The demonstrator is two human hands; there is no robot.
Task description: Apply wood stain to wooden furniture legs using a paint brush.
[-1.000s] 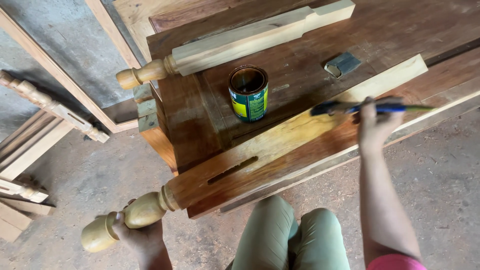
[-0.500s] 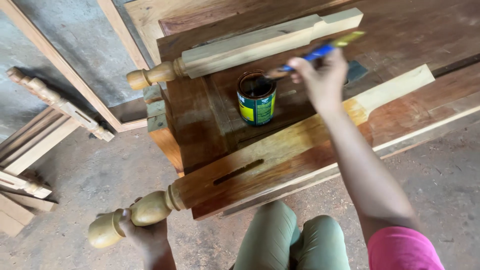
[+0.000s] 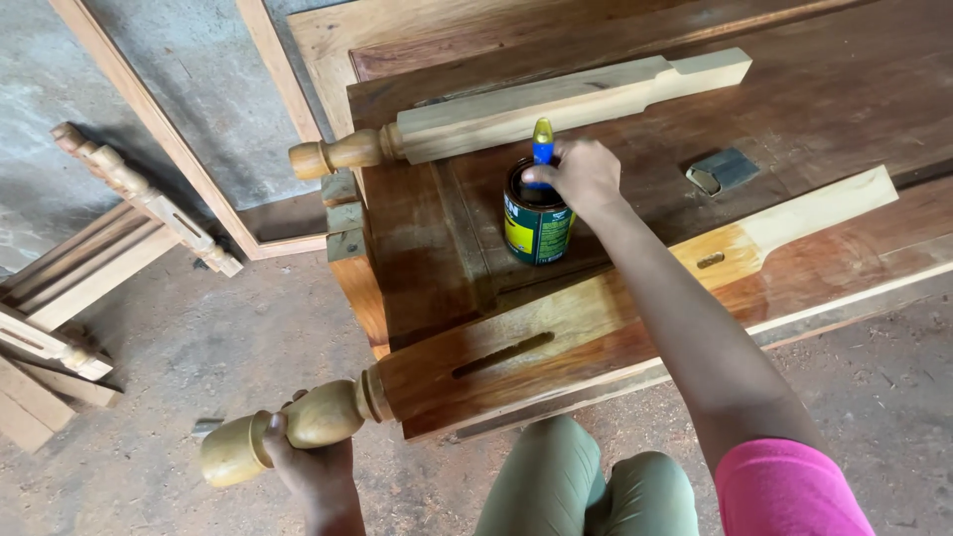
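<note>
My left hand (image 3: pixel 308 467) grips the round turned end of a long wooden furniture leg (image 3: pixel 556 333) that lies across a dark wooden workbench (image 3: pixel 854 89); most of the leg looks wet and darker, its far end pale. My right hand (image 3: pixel 581 174) holds a paintbrush with a blue and yellow handle (image 3: pixel 542 144) upright, its bristles down inside an open green and yellow tin can (image 3: pixel 536 223) standing on the bench just beyond the leg.
A second, pale unfinished leg (image 3: pixel 526 104) lies farther back on the bench. A small grey block (image 3: pixel 723 171) sits to the right of the can. Wooden frame parts (image 3: pixel 89 258) lie on the concrete floor at left. My knees (image 3: pixel 586 486) are below the bench edge.
My right hand carried the brush from the leg's right end leftward to the can and now dips it in. My left hand keeps its hold on the turned end.
</note>
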